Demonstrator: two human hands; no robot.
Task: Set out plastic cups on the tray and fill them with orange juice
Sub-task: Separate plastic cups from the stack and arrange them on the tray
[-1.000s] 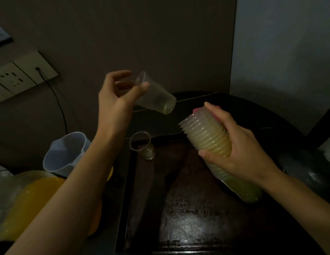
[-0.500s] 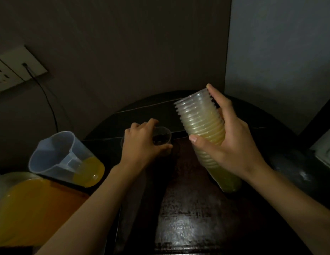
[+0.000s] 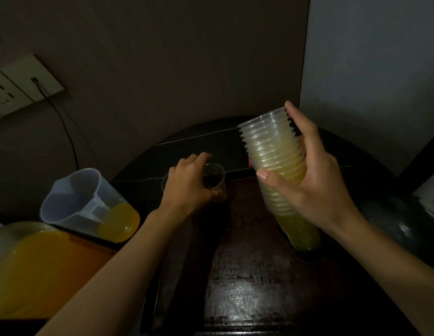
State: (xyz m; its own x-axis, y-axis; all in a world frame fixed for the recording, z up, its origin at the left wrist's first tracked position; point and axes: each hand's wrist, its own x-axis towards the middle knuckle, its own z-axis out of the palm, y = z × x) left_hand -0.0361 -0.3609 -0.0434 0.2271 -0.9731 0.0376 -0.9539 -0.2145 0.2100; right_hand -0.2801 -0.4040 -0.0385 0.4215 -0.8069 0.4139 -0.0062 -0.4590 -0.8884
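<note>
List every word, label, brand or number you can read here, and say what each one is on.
No text can be read in this dim view.
Cup stack and cup: no print shows.
Jug: any scale marks are too dim to tell.
Sockets: no lettering can be made out.

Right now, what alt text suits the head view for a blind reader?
The left hand grips a clear plastic cup at the far end of a dark tray; the right hand holds a stack of clear plastic cups above it. A translucent plastic jug of orange juice sits left.
</note>
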